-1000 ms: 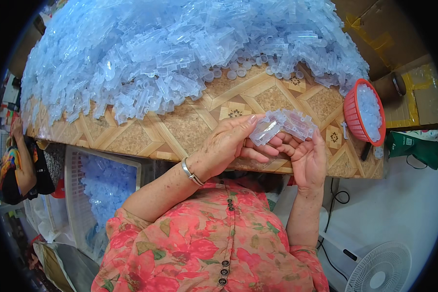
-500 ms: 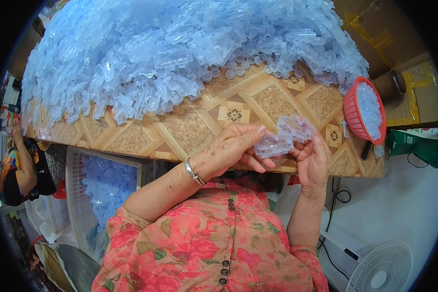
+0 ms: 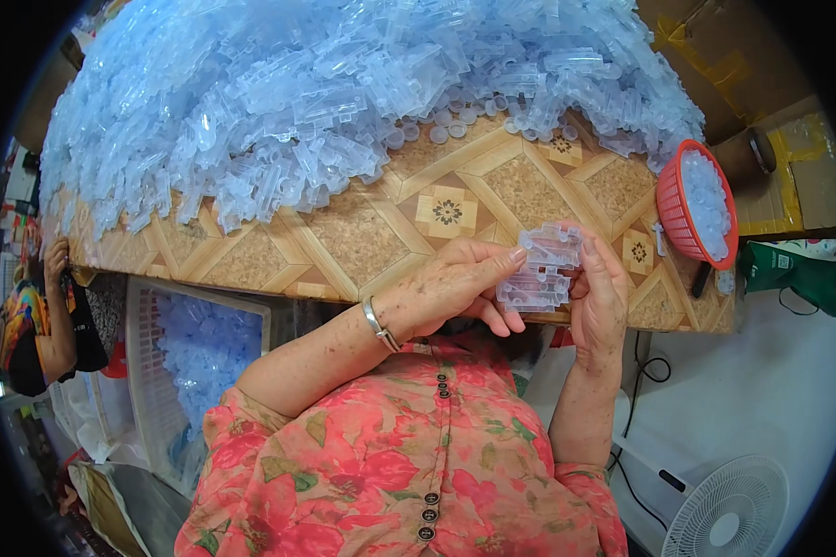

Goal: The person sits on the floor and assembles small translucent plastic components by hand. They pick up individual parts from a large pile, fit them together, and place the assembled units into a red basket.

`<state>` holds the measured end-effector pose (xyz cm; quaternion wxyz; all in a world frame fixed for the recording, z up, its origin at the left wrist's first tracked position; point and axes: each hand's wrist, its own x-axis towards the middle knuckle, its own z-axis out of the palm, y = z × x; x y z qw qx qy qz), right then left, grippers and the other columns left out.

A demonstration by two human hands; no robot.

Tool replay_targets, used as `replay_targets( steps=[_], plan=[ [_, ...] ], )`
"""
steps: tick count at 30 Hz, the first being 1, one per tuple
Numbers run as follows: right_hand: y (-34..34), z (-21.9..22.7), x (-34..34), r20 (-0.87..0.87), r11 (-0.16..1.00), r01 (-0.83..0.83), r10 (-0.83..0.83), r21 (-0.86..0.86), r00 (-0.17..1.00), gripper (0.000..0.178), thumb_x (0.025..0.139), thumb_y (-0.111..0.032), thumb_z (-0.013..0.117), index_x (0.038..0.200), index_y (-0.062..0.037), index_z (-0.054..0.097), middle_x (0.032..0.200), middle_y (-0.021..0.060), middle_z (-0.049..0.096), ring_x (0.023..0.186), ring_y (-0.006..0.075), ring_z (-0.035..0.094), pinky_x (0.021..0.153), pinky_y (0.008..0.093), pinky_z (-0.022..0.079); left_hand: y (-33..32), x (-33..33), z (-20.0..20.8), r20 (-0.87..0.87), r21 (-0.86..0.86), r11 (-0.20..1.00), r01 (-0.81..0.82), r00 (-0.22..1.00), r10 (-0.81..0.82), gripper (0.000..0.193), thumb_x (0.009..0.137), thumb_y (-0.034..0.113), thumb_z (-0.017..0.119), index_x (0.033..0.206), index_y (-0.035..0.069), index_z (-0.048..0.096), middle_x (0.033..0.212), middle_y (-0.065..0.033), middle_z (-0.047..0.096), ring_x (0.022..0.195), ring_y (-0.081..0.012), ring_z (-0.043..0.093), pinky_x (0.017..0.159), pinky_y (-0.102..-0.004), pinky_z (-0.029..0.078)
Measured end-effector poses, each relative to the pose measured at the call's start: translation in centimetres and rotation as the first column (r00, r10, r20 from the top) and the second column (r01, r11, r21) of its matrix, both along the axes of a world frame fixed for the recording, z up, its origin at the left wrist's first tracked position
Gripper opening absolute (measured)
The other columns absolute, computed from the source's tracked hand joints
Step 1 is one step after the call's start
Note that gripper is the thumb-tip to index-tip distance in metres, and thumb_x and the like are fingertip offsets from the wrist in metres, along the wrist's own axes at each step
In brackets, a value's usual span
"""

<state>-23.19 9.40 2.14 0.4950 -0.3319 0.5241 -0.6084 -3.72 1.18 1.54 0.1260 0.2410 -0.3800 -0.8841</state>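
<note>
Between both hands, above the table's near edge, I hold a clear plastic piece (image 3: 541, 269) with several tube-like ridges. My left hand (image 3: 460, 286), with a silver bangle at the wrist, pinches its left side between thumb and fingers. My right hand (image 3: 598, 288) grips the right side, its fingers partly hidden behind the plastic. Whether the piece is one part or two joined parts I cannot tell. A huge pile of similar clear plastic pieces (image 3: 297, 102) covers the far part of the table, with small round caps (image 3: 439, 135) along its near edge.
A red basket (image 3: 678, 218) of small clear parts stands at the table's right edge, beside a dark stick-like object (image 3: 700, 280). Below the table at left is a white crate (image 3: 145, 371) of clear parts. A white fan (image 3: 729, 520) stands lower right. Another person's hand (image 3: 57, 257) touches the table's left end.
The clear plastic piece has turned more upright between my hands, and both hands have shifted slightly. At far left, the other person's arm has moved closer to the table.
</note>
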Motion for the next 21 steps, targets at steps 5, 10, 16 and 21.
replay_targets(
  steps=[5,10,16,21],
  plan=[
    [0.4,0.0,-0.6,-0.065,0.999,0.032,-0.032,0.002,0.997,0.037,0.108,-0.030,0.052,0.126,-0.0001,0.064,0.114,0.0100,0.072,0.099,0.0154,0.071,0.084,0.0288,0.057,0.2,-0.7,0.0,0.036,-0.031,0.999,0.028,0.999,-0.027,0.047,0.107,0.039,0.052,0.125,-0.004,0.061,0.105,-0.0142,0.071,0.081,-0.0176,0.074,0.064,-0.0242,0.061],
    [0.4,0.3,-1.5,-0.204,0.995,0.086,-0.093,-0.042,0.975,0.032,0.108,-0.023,0.052,0.125,0.0010,0.064,0.111,0.0065,0.071,0.096,0.0106,0.067,0.083,0.0263,0.056,-0.4,-2.3,1.4,0.130,-0.142,0.982,0.128,0.985,-0.110,0.047,0.108,0.037,0.052,0.134,-0.002,0.057,0.105,-0.0115,0.071,0.080,-0.0150,0.073,0.064,-0.0218,0.060],
    [-0.8,-0.8,-5.5,-0.527,0.956,0.262,-0.290,-0.129,0.799,0.022,0.105,-0.012,0.057,0.121,0.0007,0.066,0.094,0.0023,0.070,0.085,0.0067,0.063,0.077,0.0232,0.052,-0.7,-5.5,0.8,0.243,-0.689,0.707,0.159,0.970,0.019,0.044,0.104,0.028,0.059,0.134,-0.003,0.054,0.106,-0.0152,0.070,0.079,-0.0168,0.072,0.066,-0.0290,0.058],
    [-1.4,-0.1,-6.3,-0.640,0.944,0.293,-0.320,-0.152,0.699,0.021,0.102,-0.012,0.060,0.118,0.0011,0.067,0.084,0.0038,0.069,0.077,0.0079,0.062,0.070,0.0247,0.050,-0.6,-6.1,0.5,0.055,-0.969,0.246,-0.020,0.954,0.294,0.054,0.093,0.020,0.071,0.136,-0.005,0.050,0.118,-0.0206,0.063,0.079,-0.0243,0.071,0.070,-0.0368,0.056]
  ],
)
